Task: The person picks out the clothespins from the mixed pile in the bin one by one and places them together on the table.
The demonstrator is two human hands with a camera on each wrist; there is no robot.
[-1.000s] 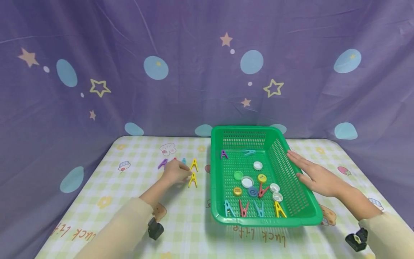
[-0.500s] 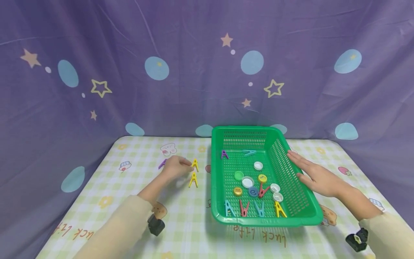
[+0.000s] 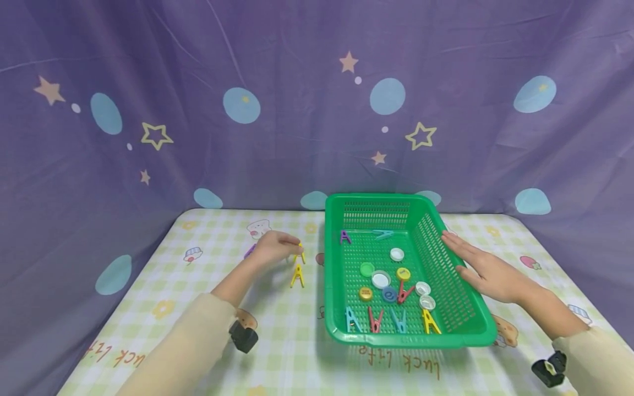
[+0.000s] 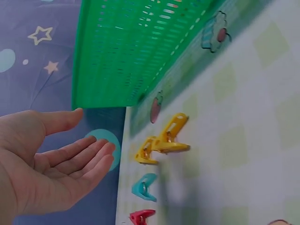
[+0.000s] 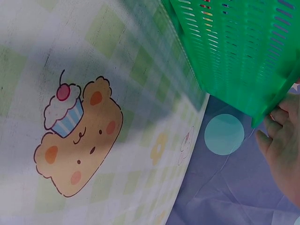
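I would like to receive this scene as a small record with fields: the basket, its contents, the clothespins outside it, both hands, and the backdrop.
Basket: green, on a checked tablecloth
Contents: seven clothespins, eight round caps
Outside basket: two yellow clothespins, one blue clothespin, one red clothespin, one purple clothespin
Left hand: holds nothing, near the yellow clothespins
Right hand: touches the basket's right side
Backdrop: purple, with stars

PLACE: a draped-off nook, home or studio I can't tell | AROUND: purple fabric (image 3: 307, 33) hangs before me and on both sides, printed with stars (image 3: 349, 62) and blue ovals (image 3: 388, 96) | SURFACE: my bench (image 3: 163, 275) wears a green-checked cover (image 3: 277, 335) (cartoon bear (image 5: 82, 140) and cupcake (image 5: 68, 117), quite the nursery look)
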